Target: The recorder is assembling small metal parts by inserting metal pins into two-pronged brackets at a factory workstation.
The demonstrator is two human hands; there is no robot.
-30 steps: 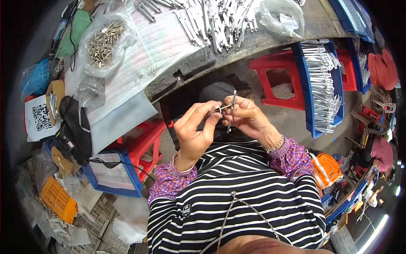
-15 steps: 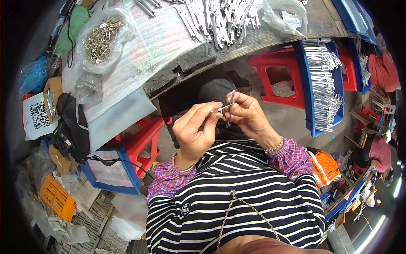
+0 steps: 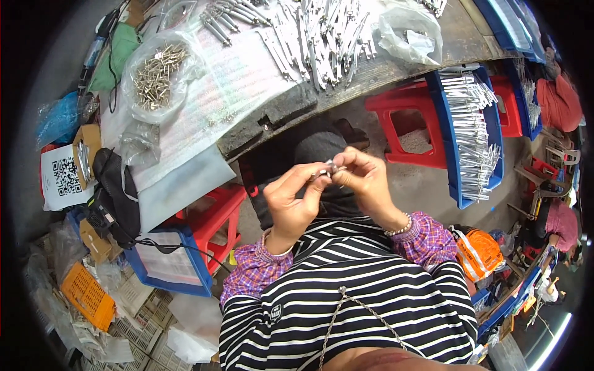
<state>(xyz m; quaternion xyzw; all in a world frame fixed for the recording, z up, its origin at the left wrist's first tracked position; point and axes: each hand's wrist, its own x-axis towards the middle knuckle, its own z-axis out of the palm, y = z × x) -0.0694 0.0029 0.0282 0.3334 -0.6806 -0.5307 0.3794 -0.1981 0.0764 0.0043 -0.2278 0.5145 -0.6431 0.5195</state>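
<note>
In front of my striped shirt, both hands meet close together at chest height. The fingers of my left hand (image 3: 293,201) pinch a small metal piece whose shape is mostly hidden. My right hand (image 3: 366,184) grips a slim silver metal part (image 3: 332,166) between thumb and fingers, and the two pieces touch or nearly touch. On the bench beyond lies a heap of similar slim silver parts (image 3: 328,43). A clear plastic bag (image 3: 197,62) full of small brass-coloured pins (image 3: 158,75) sits left of that heap.
A crumpled plastic bag (image 3: 411,34) lies at the bench's far right. A blue tray (image 3: 461,196) of silver parts stands by a red stool (image 3: 405,105). At left are another red stool (image 3: 232,216), a blue tray (image 3: 201,278) and an orange basket (image 3: 86,295). Another person (image 3: 560,102) is far right.
The silver part has turned from upright to nearly end-on between my fingers. Both hands have come slightly lower in view and closer together.
</note>
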